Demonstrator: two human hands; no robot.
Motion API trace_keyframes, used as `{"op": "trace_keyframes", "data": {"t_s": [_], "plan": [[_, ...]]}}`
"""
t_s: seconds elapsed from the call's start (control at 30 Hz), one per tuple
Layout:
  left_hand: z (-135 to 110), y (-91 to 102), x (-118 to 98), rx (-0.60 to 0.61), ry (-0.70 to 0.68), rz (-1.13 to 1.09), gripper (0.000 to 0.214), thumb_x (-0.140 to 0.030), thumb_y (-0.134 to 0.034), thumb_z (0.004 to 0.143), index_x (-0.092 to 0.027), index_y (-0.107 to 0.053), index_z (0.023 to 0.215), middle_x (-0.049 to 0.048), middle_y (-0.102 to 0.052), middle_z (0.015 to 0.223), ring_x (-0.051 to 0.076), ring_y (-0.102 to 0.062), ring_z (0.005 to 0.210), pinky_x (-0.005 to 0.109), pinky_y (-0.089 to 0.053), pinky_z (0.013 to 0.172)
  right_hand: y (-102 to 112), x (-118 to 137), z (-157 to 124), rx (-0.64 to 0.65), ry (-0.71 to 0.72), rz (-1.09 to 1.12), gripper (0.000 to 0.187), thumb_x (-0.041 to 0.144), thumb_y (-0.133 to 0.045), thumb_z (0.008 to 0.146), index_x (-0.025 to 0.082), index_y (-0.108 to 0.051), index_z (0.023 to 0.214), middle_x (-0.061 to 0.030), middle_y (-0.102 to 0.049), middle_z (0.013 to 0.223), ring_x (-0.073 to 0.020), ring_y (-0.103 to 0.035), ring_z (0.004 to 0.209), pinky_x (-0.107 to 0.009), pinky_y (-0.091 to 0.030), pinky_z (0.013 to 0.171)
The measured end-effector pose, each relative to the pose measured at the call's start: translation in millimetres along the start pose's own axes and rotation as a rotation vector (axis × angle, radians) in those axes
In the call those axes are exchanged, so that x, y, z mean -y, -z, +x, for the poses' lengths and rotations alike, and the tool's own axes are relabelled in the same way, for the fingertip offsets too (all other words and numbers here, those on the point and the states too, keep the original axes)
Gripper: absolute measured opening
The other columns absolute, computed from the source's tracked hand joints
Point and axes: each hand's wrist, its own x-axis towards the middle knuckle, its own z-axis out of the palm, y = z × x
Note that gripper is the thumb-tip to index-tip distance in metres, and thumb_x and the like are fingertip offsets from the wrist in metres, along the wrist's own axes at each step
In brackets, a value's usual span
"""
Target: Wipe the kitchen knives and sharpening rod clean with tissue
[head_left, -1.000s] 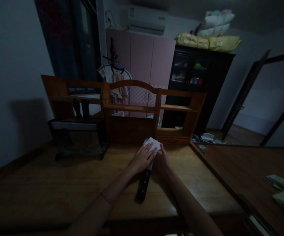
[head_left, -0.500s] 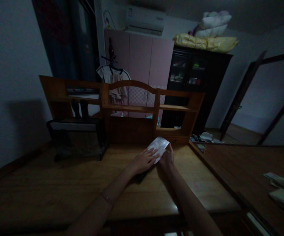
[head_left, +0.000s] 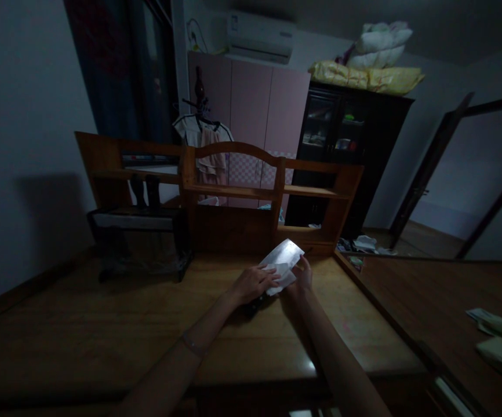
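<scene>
Cleaver [head_left: 288,251] over wooden desk [head_left: 146,330], white sheet [head_left: 283,278] against its blade

Dim light lay over the room. An open shelf unit [head_left: 233,230] ran along the desk's far side; before its left end stood a black rack [head_left: 133,222] with two upright dark handles [head_left: 153,192]. Beyond rose a pink wardrobe [head_left: 251,104] and a black cabinet [head_left: 385,133].

Fingers of the left hand [head_left: 251,284] lay close together, slightly bent, holding the sheet against the blade. Fingertips of the right hand [head_left: 302,280] touched the blade's right-hand edge; whether they pinched it could not be told. The black handle [head_left: 254,308] jutted toward the person, just beside the left hand. Both forearms [head_left: 211,325] reached forward and converged at the blade, the left palm down.
</scene>
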Motion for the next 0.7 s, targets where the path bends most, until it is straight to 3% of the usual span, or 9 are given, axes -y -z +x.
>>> {"op": "trace_keyframes", "data": {"t_s": [0.13, 0.4, 0.57, 0.7], "plan": [[-2.3, -0.5, 8.4, -0.078, 0.098, 0.023, 0.045, -0.034, -0.024, 0.096, -0.026, -0.066, 0.111, -0.0039, -0.060, 0.122, 0.015, -0.045, 0.125, 0.032, -0.029, 0.109, 4.7, 0.1, 1.8, 0.058, -0.049, 0.077, 0.033, 0.044, -0.052, 0.078, 0.016, -0.063, 0.091, -0.0072, -0.070, 0.084, -0.0232, -0.065, 0.079, -0.038, -0.051, 0.078], [-5.6, -1.0, 15.5, -0.177, 0.194, -0.096, 0.043, -0.037, -0.029, 0.095, -0.029, -0.046, 0.133, -0.0054, -0.034, 0.144, 0.015, -0.033, 0.132, 0.031, -0.025, 0.111, 8.9, -2.0, 5.9, 0.065, -0.042, 0.039, 0.036, 0.044, -0.053, 0.079, 0.018, -0.060, 0.102, -0.0057, -0.071, 0.091, -0.0219, -0.066, 0.085, -0.036, -0.052, 0.079], [-0.3, -13.0, 26.5, -0.271, 0.248, -0.343, 0.044, -0.041, -0.039, 0.091, -0.023, -0.052, 0.129, -0.0007, -0.036, 0.143, 0.018, -0.035, 0.131, 0.035, -0.025, 0.111, 9.7, -2.9, 9.0, 0.075, -0.053, -0.014, 0.036, 0.042, -0.053, 0.079, 0.018, -0.061, 0.104, -0.0061, -0.071, 0.095, -0.0234, -0.066, 0.087, -0.039, -0.051, 0.080], [1.4, -20.2, 41.7, -0.278, 0.304, -0.492, 0.047, -0.041, -0.048, 0.087, -0.020, -0.052, 0.128, 0.0028, -0.042, 0.139, 0.021, -0.038, 0.130, 0.037, -0.027, 0.110, 7.6, -2.3, 8.5, 0.093, -0.073, -0.048, 0.033, 0.039, -0.054, 0.079, 0.017, -0.062, 0.102, -0.0069, -0.072, 0.093, -0.0239, -0.066, 0.086, -0.039, -0.051, 0.082]]}}
